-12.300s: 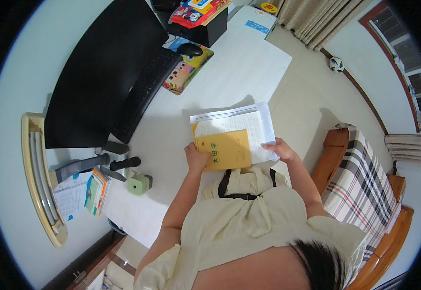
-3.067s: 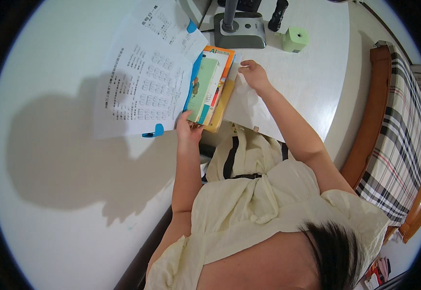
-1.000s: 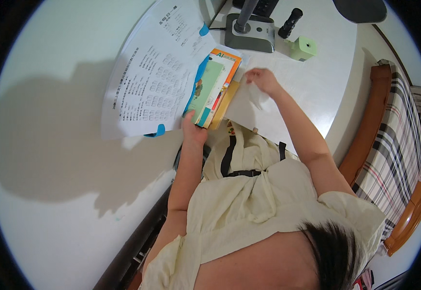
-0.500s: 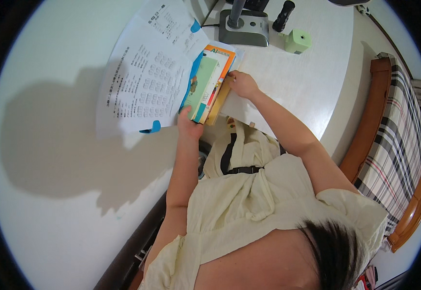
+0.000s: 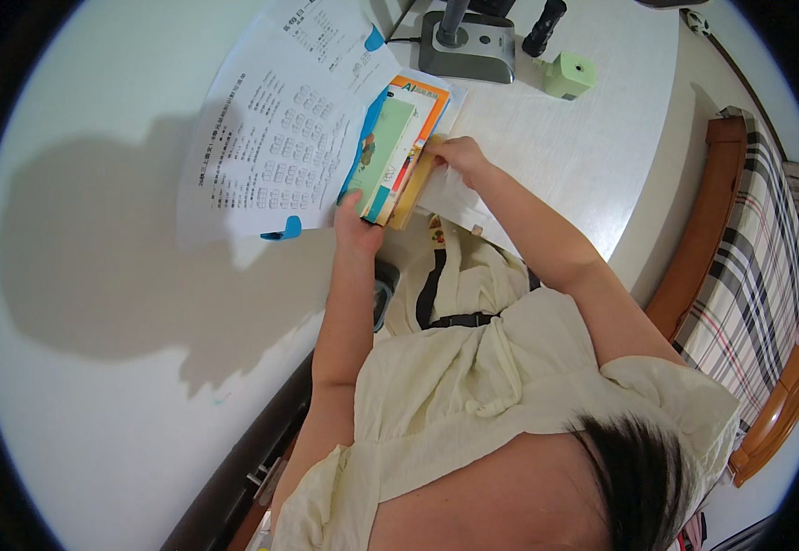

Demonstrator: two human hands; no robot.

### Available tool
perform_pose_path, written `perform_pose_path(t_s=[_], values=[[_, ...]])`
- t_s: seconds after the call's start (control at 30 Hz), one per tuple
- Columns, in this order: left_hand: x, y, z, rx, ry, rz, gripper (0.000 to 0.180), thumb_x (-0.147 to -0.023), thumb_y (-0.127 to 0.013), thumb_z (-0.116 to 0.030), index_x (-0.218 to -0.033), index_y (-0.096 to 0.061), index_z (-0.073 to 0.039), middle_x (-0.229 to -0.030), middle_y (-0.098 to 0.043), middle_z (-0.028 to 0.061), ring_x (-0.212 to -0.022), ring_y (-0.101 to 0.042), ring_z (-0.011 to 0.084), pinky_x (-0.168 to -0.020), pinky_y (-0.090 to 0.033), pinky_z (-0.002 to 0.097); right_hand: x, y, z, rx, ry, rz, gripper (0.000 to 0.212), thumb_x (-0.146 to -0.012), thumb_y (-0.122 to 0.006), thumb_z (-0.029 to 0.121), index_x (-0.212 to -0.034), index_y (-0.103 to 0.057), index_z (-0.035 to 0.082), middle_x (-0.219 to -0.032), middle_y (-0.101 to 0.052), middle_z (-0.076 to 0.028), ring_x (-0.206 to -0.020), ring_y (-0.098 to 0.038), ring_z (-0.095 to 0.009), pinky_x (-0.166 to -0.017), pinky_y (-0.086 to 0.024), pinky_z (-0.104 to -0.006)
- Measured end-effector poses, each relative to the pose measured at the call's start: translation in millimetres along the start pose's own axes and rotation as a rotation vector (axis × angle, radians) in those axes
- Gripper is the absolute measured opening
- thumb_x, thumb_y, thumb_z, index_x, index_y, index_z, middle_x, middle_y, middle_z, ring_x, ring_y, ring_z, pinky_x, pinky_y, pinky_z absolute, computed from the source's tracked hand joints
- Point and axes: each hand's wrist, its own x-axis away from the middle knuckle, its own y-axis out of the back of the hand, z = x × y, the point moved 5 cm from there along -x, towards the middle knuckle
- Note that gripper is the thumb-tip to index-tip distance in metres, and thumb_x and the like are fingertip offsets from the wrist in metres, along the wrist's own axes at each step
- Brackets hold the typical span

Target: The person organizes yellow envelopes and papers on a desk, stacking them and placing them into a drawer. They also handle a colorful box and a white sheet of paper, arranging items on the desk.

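Note:
A stack of books lies at the desk's left edge by the wall. On top is a thin green book (image 5: 386, 145), over white and orange-edged books (image 5: 430, 101). A yellow-brown book (image 5: 407, 204) sticks out below them on the right. My left hand (image 5: 357, 225) holds the stack's near left corner, thumb on top, its other fingers hidden. My right hand (image 5: 459, 157) is closed at the right edge, its fingertips on the yellow-brown book. Left of the stack, printed white sheets (image 5: 280, 147) stand against the wall, with blue clips (image 5: 285, 230) on them.
A grey lamp base (image 5: 467, 50) stands behind the books on the white desk (image 5: 592, 138). To its right are a black flashlight-shaped object (image 5: 544, 28) and a light green box (image 5: 569, 76). A bed with a checked cover (image 5: 739, 275) is at the far right.
The whole view has shifted slightly. My right hand's fingers have slid a little toward the near end of the stack's right edge. My left hand keeps its place on the corner.

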Motion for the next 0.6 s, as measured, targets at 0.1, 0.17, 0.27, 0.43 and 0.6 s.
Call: perform_pose_path(t_s=[0.1,0.17,0.27,0.43,0.6], values=[[15,11,6,-0.185,-0.072,-0.216,0.045,-0.083,-0.050,-0.021,-0.122,-0.042,-0.001,-0.120,-0.049,0.0130,-0.108,-0.047,0.0286,-0.094,-0.037,0.0446,11,-3,-4,-0.061,0.017,0.010,0.028,-0.068,-0.071,0.024,-0.068,-0.065,-0.003,-0.064,-0.061,-0.008,-0.057,-0.056,-0.015,-0.056,-0.044,-0.0278],[47,8,10,-0.567,-0.274,-0.420,0.048,-0.078,-0.059,-0.022,-0.119,-0.043,-0.001,-0.119,-0.048,0.0121,-0.108,-0.044,0.0289,-0.094,-0.033,0.0452,15,-4,-8,-0.075,0.024,0.033,0.027,-0.068,-0.071,0.024,-0.068,-0.065,-0.003,-0.063,-0.062,-0.009,-0.057,-0.056,-0.014,-0.056,-0.045,-0.0276],[88,-38,11,-1.329,-0.783,-0.477,0.051,-0.073,-0.064,-0.018,-0.117,-0.045,-0.002,-0.124,-0.042,0.0135,-0.109,-0.040,0.0323,-0.096,-0.029,0.0462,22,-11,-11,-0.024,0.029,0.086,0.027,-0.069,-0.069,0.025,-0.070,-0.066,-0.002,-0.063,-0.062,-0.009,-0.057,-0.058,-0.015,-0.056,-0.046,-0.0281],[73,-124,13,-2.075,-1.263,0.010,0.064,-0.066,-0.066,-0.012,-0.125,-0.042,-0.007,-0.133,-0.033,0.0147,-0.124,-0.028,0.0369,-0.103,-0.019,0.0489,9,-26,-29,0.172,0.079,0.097,0.033,-0.072,-0.061,0.033,-0.076,-0.067,0.001,-0.068,-0.064,-0.011,-0.062,-0.062,-0.019,-0.060,-0.048,-0.0306],[34,-120,7,-2.239,-1.224,0.013,0.071,-0.065,-0.068,-0.011,-0.129,-0.039,-0.010,-0.135,-0.031,0.0135,-0.130,-0.020,0.0356,-0.105,-0.016,0.0507,19,-27,-21,0.331,0.106,0.011,0.039,-0.074,-0.055,0.037,-0.080,-0.066,0.000,-0.075,-0.065,-0.016,-0.071,-0.063,-0.028,-0.067,-0.049,-0.0353]])
